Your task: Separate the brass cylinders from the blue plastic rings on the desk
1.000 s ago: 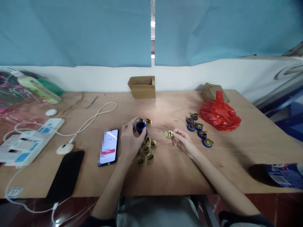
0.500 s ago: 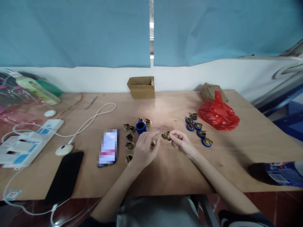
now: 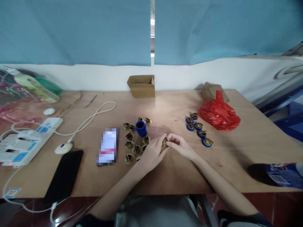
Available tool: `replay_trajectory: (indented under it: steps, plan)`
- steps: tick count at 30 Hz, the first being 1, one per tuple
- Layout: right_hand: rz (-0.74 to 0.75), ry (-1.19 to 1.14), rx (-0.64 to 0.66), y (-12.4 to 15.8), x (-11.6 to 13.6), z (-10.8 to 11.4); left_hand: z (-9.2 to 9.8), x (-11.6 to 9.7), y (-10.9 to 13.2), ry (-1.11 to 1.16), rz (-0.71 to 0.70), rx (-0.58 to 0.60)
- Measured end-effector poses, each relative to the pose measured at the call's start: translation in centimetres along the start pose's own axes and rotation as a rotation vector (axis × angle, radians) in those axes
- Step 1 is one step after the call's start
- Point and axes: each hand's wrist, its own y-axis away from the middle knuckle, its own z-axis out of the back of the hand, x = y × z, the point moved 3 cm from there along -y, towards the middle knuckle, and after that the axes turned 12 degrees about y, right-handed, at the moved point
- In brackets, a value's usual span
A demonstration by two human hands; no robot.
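Between my two hands, just above the table, is a round brass-coloured metal piece (image 3: 164,142). My left hand (image 3: 153,153) grips it from the left, and my right hand (image 3: 178,145) pinches its right side. Fingers cover much of it. Left of my hands stands a stack of blue rings (image 3: 141,128), with several brass-coloured pieces with raised tabs (image 3: 129,158) lying around it. To the right, several similar pieces sit in blue rings (image 3: 206,142). Thin curved wire-like bits (image 3: 163,128) lie just beyond my fingers.
A phone with a blurred screen (image 3: 108,146), a black phone (image 3: 63,176) and a white power strip (image 3: 30,142) with cables lie left. An open cardboard box (image 3: 142,90) stands at the back. Right are a red plastic bag (image 3: 220,115) and a dark bottle (image 3: 276,174).
My left hand has moved right, away from the blue rings, and joined my right hand at the brass-coloured piece. More of the pieces on the left are now uncovered.
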Motion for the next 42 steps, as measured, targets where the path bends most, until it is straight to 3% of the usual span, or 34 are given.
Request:
replay_trajectory:
  steps: [10,20,30,36,42]
  plan:
    - [0.036,0.096,0.007,0.1,0.0,-0.1,0.2,-0.1,0.3,0.148,0.021,0.018]
    - [0.054,0.336,-0.002,0.2,-0.9,0.0,-0.2,0.1,0.4,0.188,0.036,0.052]
    - [0.012,0.179,0.001,0.0,-0.7,-0.3,-0.2,0.0,0.3,0.164,0.025,0.019]
    - [-0.004,0.14,-0.218,-0.7,-0.7,1.9,0.2,0.2,0.5,0.162,0.057,-0.032]
    - [0.011,0.355,-0.476,-1.3,-1.8,4.5,0.2,0.4,0.7,0.177,0.036,-0.026]
